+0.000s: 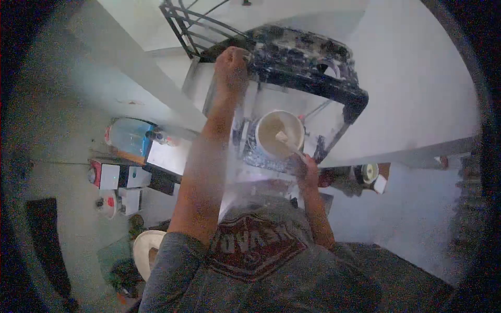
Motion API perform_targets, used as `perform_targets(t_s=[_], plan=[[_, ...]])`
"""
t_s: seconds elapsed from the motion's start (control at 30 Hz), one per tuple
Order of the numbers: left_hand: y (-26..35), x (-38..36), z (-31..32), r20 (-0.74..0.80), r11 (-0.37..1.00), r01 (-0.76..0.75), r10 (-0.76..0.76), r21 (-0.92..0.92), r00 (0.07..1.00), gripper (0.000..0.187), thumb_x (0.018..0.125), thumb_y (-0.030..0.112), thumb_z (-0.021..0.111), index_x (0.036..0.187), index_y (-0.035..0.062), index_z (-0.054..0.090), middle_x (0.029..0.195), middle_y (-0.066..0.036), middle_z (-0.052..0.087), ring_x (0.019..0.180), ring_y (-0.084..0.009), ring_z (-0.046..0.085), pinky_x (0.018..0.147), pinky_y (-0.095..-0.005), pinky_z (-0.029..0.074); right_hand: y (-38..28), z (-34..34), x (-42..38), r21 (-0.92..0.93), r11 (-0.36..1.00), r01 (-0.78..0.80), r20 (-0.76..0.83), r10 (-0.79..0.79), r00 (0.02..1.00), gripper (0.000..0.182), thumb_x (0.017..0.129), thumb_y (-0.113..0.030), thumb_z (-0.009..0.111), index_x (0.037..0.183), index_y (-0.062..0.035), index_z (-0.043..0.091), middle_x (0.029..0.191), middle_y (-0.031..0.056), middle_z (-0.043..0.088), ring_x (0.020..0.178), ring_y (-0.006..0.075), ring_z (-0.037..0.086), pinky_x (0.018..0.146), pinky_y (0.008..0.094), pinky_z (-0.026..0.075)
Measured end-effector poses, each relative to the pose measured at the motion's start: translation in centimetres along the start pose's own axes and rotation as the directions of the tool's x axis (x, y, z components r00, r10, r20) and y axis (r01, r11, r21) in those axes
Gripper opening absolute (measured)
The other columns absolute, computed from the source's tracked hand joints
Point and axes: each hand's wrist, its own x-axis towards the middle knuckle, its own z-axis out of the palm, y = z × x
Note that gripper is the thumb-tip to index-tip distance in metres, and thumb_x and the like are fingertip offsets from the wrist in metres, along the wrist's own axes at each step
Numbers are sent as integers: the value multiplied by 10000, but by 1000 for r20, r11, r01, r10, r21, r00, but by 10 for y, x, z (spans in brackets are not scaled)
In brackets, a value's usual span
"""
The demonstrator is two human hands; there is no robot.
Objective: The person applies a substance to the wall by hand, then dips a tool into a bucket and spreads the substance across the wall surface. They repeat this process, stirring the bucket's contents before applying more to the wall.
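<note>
A stepladder (297, 78) with a dark, paint-splattered top stands in front of me. My left hand (232, 65) is closed at the left corner of that top, gripping its edge. Below the top, a white bucket (257, 136) holds a pale, paint-like liquid. A brush (282, 137) with pale bristles leans over the liquid, its handle running down to the right. My right hand (309, 171) is closed around the handle's end, beside the bucket's lower right rim. The fingers of this hand are partly blurred.
A black metal railing (201, 23) rises beyond the ladder. White wall surfaces (412, 78) lie to the right. Far below on the left are a large water bottle (130, 138), white boxes (108, 176) and a pale round hat-like thing (146, 250). Several blurred items lie low at right.
</note>
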Motion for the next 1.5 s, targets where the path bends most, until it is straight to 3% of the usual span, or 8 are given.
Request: perform_targets(t_s=[0.07, 0.17, 0.87, 1.07, 1.17, 1.3, 1.37, 1.5], plan=[[-2, 8, 4, 8, 992, 122, -123, 37, 992, 115, 808, 110, 523, 856, 36, 596, 788, -131, 638, 703, -294, 632, 608, -374, 498, -33, 13, -1, 101, 994, -46, -11, 48, 999, 321, 898, -308, 595, 1024, -17, 646, 873, 63, 663, 709, 129, 610, 605, 257, 494], [-15, 11, 4, -19, 822, -465, 498, 330, 867, 129, 832, 143, 549, 860, 23, 584, 796, -165, 617, 700, -313, 606, 623, -397, 478, -38, 10, -3, 76, 997, 8, -73, -2, 997, 303, 930, -275, 567, 1034, -1, 642, 939, 72, 674, 796, 144, 652, 640, 279, 527], [5, 1, 3, -135, 988, -157, 156, 3, 979, 322, 863, 283, 505, 757, 13, 645, 739, -169, 638, 680, -296, 630, 647, -393, 485, -65, 7, 8, 202, 977, -62, -109, 85, 990, 286, 907, -227, 585, 1072, -1, 641, 832, 62, 676, 616, 107, 586, 533, 244, 486], [-28, 5, 6, -3, 888, -288, 310, 359, 951, 186, 772, 164, 620, 915, 53, 581, 840, -119, 628, 772, -340, 606, 698, -420, 482, -38, -2, 13, 122, 990, -74, -68, 83, 994, 286, 899, -192, 598, 1076, 31, 629, 888, 113, 689, 662, 150, 630, 566, 280, 517], [3, -1, 2, -19, 995, 100, -101, -27, 995, 137, 778, 124, 597, 894, 54, 571, 818, -122, 629, 748, -346, 612, 682, -424, 485, -48, 0, 12, 191, 972, -135, -67, 151, 986, 256, 903, -147, 577, 1069, 39, 634, 855, 111, 690, 648, 159, 635, 568, 289, 523], [-6, -3, 13, -262, 974, -148, 100, -171, 960, 326, 858, 278, 500, 732, -5, 604, 671, -177, 612, 592, -285, 569, 601, -374, 445, -43, 2, 16, 124, 982, -143, -72, 153, 986, 233, 903, -128, 568, 1049, 37, 643, 804, 88, 673, 633, 157, 627, 564, 296, 528], [-20, 6, 8, -166, 879, -391, 443, 273, 881, 303, 862, 250, 497, 739, -3, 610, 662, -188, 610, 563, -294, 569, 581, -376, 448, -42, 4, 18, 98, 986, -133, -92, 142, 986, 231, 902, -130, 570, 1047, 34, 644, 791, 79, 665, 629, 155, 623, 561, 300, 529], [-3, -2, 9, -163, 994, -108, 109, 19, 981, 297, 872, 241, 496, 738, -2, 604, 667, -186, 609, 591, -337, 595, 584, -411, 465, -44, 7, 16, 176, 974, -141, -89, 158, 983, 253, 896, -159, 590, 1044, 43, 624, 831, 111, 663, 647, 147, 611, 579, 293, 523]])
